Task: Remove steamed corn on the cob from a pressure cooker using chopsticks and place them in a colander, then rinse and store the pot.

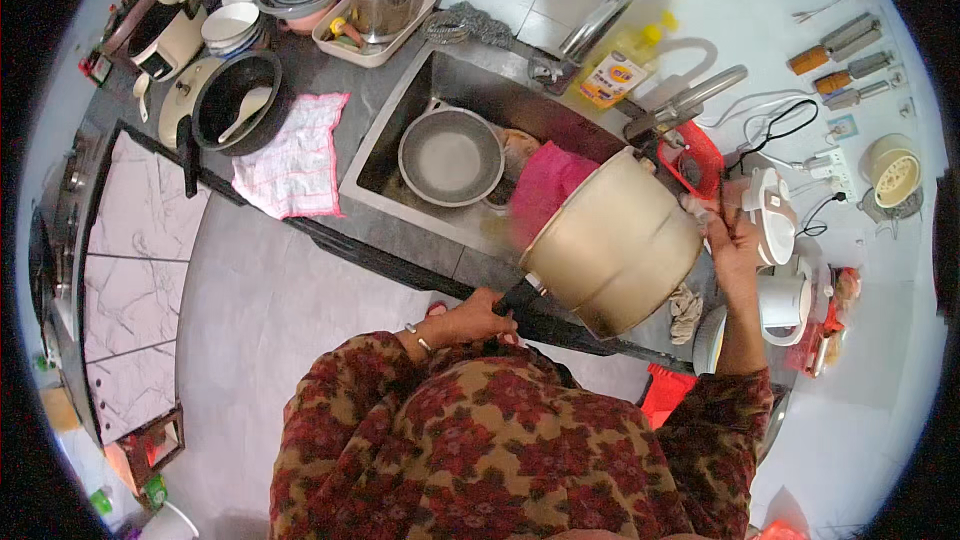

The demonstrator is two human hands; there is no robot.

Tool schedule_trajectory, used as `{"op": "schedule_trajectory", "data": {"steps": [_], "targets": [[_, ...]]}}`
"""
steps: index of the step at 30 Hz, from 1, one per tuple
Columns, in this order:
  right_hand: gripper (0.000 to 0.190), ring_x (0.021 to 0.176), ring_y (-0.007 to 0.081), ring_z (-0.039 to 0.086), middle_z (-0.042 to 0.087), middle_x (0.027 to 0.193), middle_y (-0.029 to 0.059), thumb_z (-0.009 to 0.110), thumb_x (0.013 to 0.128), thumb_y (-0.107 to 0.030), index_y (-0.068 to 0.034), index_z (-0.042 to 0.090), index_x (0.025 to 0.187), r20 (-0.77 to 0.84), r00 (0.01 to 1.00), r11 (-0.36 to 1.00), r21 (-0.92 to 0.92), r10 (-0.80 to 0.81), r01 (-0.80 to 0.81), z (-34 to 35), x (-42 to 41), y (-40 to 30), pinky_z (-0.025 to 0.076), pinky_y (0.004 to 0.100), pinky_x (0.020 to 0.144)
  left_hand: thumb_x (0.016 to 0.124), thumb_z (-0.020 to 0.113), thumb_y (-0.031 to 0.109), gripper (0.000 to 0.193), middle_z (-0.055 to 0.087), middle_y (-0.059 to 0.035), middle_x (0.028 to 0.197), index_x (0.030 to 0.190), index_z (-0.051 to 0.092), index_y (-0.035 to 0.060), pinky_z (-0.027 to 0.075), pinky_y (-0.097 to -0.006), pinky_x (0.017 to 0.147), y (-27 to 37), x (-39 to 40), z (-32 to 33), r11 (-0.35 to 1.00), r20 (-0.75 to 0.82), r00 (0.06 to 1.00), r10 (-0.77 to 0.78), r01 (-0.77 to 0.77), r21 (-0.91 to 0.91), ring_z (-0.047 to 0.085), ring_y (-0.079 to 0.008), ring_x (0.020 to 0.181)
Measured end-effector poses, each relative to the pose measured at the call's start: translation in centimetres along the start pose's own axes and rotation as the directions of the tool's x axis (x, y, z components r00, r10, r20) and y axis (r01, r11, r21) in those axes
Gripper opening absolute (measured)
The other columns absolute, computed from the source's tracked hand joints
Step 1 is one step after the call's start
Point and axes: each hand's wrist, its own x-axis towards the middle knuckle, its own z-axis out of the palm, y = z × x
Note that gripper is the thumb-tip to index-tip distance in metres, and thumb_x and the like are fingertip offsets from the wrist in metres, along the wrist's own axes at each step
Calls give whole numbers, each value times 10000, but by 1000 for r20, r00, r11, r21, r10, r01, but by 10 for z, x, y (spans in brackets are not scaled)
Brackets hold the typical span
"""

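My left hand is closed around the black handle of a large cream-coloured pot, which is tilted on its side over the right part of the sink. Beyond the pot's far side, my right hand is beside something pale and wet-looking, near a red basket; whether it grips anything is unclear. A bright pink cloth lies by the pot's rim, partly hidden by it. Inside the steel sink rests a grey frying pan, with a brownish item next to it.
Two faucets and a yellow detergent bottle stand behind the sink. To the left are a pink-edged cloth, a black pan and a tray of utensils. A white kettle stands at the right.
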Motion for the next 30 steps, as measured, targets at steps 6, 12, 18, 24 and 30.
{"op": "schedule_trajectory", "data": {"steps": [6, 12, 18, 24, 30], "targets": [[137, 529, 61, 462, 542, 592, -1, 579, 822, -116, -29, 631, 913, -18, 898, 825, -405, -439, 395, 19, 5, -10, 366, 229, 484, 724, 650, 164, 177, 491, 2, 582, 732, 576, 3, 367, -248, 490, 2, -5, -19, 957, -76, 994, 80, -55, 287, 447, -77, 542], [146, 598, 275, 532, 551, 630, 149, 574, 777, -142, -5, 587, 825, 46, 960, 813, -520, -278, 260, 25, 28, 48, 407, 363, 541, 694, 635, 146, 205, 536, -29, 610, 736, 571, -44, 405, -291, 536, 23, -39, -45, 925, -280, 954, 111, 4, 380, 473, -98, 585], [195, 746, 433, 544, 560, 739, 244, 538, 772, -183, -3, 578, 836, 140, 977, 842, -497, -158, 208, 71, 65, 115, 421, 476, 653, 652, 632, 179, 263, 562, -167, 640, 831, 589, -9, 443, -350, 608, 65, -71, -67, 719, -461, 869, 182, 202, 665, 540, -217, 586], [261, 852, 418, 547, 579, 887, 255, 494, 761, -143, -44, 584, 984, 157, 957, 919, -276, -244, 280, 140, 121, 72, 428, 474, 747, 641, 626, 215, 261, 589, -207, 705, 801, 602, 10, 453, -406, 634, 109, -104, -72, 543, -607, 772, 188, 433, 720, 576, -362, 677], [349, 903, 392, 557, 587, 942, 247, 473, 698, -101, -53, 604, 1019, 148, 962, 941, -222, -228, 257, 210, 183, 37, 434, 461, 811, 614, 638, 201, 223, 595, -197, 701, 745, 605, 24, 459, -424, 631, 132, -101, -76, 394, -680, 686, 259, 568, 723, 588, -358, 697]]}}
